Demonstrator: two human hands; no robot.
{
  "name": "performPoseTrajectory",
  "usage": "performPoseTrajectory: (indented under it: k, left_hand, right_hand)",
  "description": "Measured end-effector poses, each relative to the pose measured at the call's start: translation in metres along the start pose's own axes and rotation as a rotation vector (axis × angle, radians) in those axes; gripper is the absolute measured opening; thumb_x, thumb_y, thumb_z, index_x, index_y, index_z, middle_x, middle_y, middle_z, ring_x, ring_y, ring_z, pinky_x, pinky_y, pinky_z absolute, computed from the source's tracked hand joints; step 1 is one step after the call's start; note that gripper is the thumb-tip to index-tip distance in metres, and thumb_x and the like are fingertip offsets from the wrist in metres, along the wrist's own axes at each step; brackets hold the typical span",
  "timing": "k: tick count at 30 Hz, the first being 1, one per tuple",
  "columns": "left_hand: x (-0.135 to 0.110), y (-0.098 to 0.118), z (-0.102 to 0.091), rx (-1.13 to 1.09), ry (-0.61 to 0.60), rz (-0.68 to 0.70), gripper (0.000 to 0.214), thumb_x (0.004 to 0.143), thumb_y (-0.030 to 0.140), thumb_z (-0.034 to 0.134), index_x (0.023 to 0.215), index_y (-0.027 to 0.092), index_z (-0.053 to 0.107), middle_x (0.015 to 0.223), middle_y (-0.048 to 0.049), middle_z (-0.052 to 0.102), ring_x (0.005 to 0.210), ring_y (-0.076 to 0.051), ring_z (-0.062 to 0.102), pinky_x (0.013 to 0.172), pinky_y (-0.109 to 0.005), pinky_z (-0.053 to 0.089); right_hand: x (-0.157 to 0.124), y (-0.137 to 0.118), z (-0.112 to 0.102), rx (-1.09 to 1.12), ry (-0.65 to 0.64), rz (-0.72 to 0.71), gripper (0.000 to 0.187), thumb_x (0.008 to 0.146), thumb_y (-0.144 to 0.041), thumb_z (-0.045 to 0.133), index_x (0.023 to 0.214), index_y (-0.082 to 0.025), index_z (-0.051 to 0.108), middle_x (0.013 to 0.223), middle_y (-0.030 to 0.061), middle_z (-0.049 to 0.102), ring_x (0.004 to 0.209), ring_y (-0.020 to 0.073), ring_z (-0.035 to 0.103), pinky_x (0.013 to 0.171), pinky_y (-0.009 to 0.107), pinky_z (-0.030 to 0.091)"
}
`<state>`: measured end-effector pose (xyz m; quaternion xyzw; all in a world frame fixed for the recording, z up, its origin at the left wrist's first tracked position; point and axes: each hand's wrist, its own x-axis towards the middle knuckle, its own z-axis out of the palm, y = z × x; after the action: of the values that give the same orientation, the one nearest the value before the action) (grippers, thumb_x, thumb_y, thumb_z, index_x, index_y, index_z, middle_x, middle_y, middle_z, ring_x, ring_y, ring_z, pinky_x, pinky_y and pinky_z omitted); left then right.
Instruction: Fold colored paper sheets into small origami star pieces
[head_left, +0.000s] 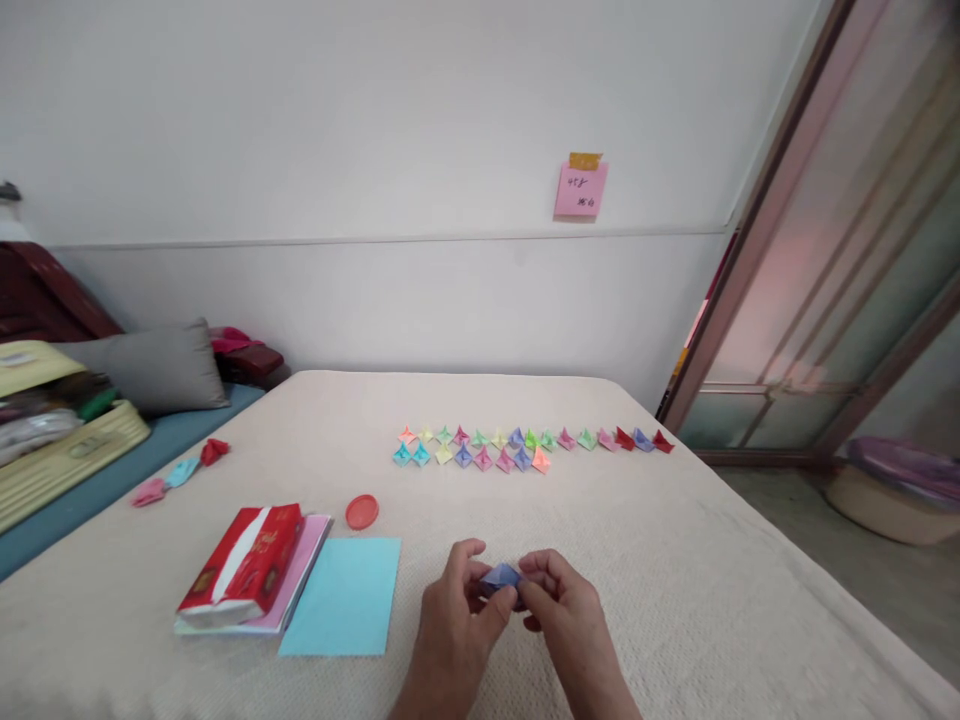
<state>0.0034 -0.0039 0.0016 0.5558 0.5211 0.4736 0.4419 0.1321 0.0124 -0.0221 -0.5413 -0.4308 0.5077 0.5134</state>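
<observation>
Between my two hands is a small folded piece of blue-purple paper (501, 577), held just above the cloth-covered table. My left hand (459, 622) pinches its left side with the thumb along the near edge. On the right side, my right hand (564, 607) grips it between thumb and fingers; its lower fingers curl beneath and are partly hidden. Farther back, two rows of small folded paper pieces (484, 457) in many colours lie side by side. To the left of my hands is a flat sheet of light blue paper (346, 597).
A red tissue pack (247, 560) lies on a stack of coloured paper (309, 568) at the left. Behind the blue sheet is a round red lid (362, 511). Three folded pieces (182, 472) sit near the table's left edge. A pink note (580, 190) is taped to the wall.
</observation>
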Motion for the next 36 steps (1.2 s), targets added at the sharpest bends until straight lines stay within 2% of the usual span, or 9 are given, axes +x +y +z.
performPoseTrajectory:
  k: [5, 8, 14, 19, 24, 28, 32, 34, 36]
  left_hand:
    - [0.001, -0.008, 0.001, 0.096, 0.059, 0.020, 0.030, 0.073, 0.010, 0.050, 0.102, 0.017, 0.051, 0.081, -0.0066, 0.071, 0.071, -0.021, 0.066, 0.066, -0.030, 0.049]
    - [0.000, -0.008, -0.002, 0.080, 0.067, 0.041, 0.030, 0.075, 0.009, 0.044, 0.103, 0.018, 0.051, 0.078, -0.0046, 0.070, 0.072, -0.020, 0.065, 0.067, -0.029, 0.048]
    - [0.000, 0.000, -0.005, 0.026, 0.044, 0.008, 0.029, 0.077, 0.015, 0.049, 0.105, 0.018, 0.050, 0.084, -0.0053, 0.070, 0.075, -0.020, 0.066, 0.067, -0.028, 0.049]
    - [0.003, -0.010, -0.006, 0.025, 0.079, -0.002, 0.032, 0.073, 0.007, 0.042, 0.101, 0.017, 0.051, 0.076, -0.0028, 0.068, 0.071, -0.019, 0.065, 0.066, -0.028, 0.048]
    - [0.008, -0.023, -0.008, -0.013, 0.125, -0.044, 0.024, 0.077, 0.014, 0.043, 0.098, 0.018, 0.053, 0.076, -0.0026, 0.067, 0.068, -0.018, 0.063, 0.062, -0.028, 0.050]
    - [0.012, -0.020, -0.009, -0.140, 0.128, -0.120, 0.019, 0.079, 0.023, 0.046, 0.096, 0.017, 0.052, 0.069, 0.0001, 0.062, 0.062, -0.017, 0.060, 0.058, -0.028, 0.051]
    - [0.014, -0.017, -0.013, -0.239, 0.159, -0.185, 0.018, 0.077, 0.026, 0.049, 0.093, 0.017, 0.052, 0.063, 0.0032, 0.056, 0.058, -0.015, 0.058, 0.056, -0.028, 0.051]
    - [0.016, -0.019, -0.014, -0.245, 0.169, -0.195, 0.019, 0.077, 0.027, 0.051, 0.094, 0.017, 0.053, 0.065, 0.0024, 0.058, 0.059, -0.015, 0.058, 0.055, -0.027, 0.051]
    - [0.017, -0.022, -0.016, -0.235, 0.185, -0.187, 0.022, 0.076, 0.028, 0.053, 0.094, 0.017, 0.054, 0.066, 0.0015, 0.059, 0.061, -0.016, 0.059, 0.055, -0.026, 0.050]
  right_hand:
    - [-0.004, -0.006, 0.001, 0.005, -0.001, -0.025, 0.007, 0.066, -0.020, 0.056, 0.072, -0.020, 0.055, 0.057, -0.0028, 0.061, 0.052, 0.0146, 0.056, 0.047, 0.023, 0.039]
    - [-0.007, -0.009, 0.004, -0.026, -0.022, -0.061, 0.005, 0.067, -0.020, 0.056, 0.071, -0.020, 0.055, 0.060, -0.0012, 0.062, 0.055, 0.0155, 0.057, 0.048, 0.024, 0.039]
    - [-0.007, -0.004, 0.004, -0.097, -0.017, -0.118, 0.004, 0.070, -0.021, 0.057, 0.073, -0.020, 0.055, 0.066, 0.0000, 0.062, 0.061, 0.0163, 0.059, 0.052, 0.024, 0.042]
    - [-0.007, -0.004, 0.004, -0.101, -0.034, -0.104, 0.004, 0.071, -0.020, 0.055, 0.074, -0.020, 0.054, 0.065, 0.0000, 0.063, 0.060, 0.0164, 0.059, 0.050, 0.023, 0.042]
    - [-0.009, -0.005, 0.005, -0.139, -0.134, -0.182, 0.003, 0.076, -0.021, 0.054, 0.079, -0.020, 0.054, 0.070, 0.0017, 0.066, 0.064, 0.0167, 0.061, 0.056, 0.023, 0.045]
    - [-0.009, 0.000, 0.007, -0.166, -0.166, -0.241, 0.005, 0.080, -0.023, 0.052, 0.084, -0.021, 0.052, 0.074, 0.0032, 0.069, 0.063, 0.0162, 0.063, 0.055, 0.023, 0.046]
    - [-0.009, 0.003, 0.008, -0.303, -0.200, -0.359, 0.008, 0.083, -0.021, 0.048, 0.090, -0.022, 0.052, 0.074, 0.0014, 0.070, 0.059, 0.0147, 0.064, 0.053, 0.021, 0.048]
    - [-0.010, 0.003, 0.009, -0.410, -0.203, -0.489, 0.011, 0.086, -0.021, 0.044, 0.089, -0.023, 0.054, 0.073, 0.0007, 0.069, 0.060, 0.0142, 0.064, 0.054, 0.020, 0.049]
    - [-0.010, 0.004, 0.008, -0.519, -0.216, -0.626, 0.016, 0.088, -0.021, 0.041, 0.087, -0.024, 0.057, 0.083, 0.0028, 0.069, 0.065, 0.0139, 0.065, 0.058, 0.020, 0.051]
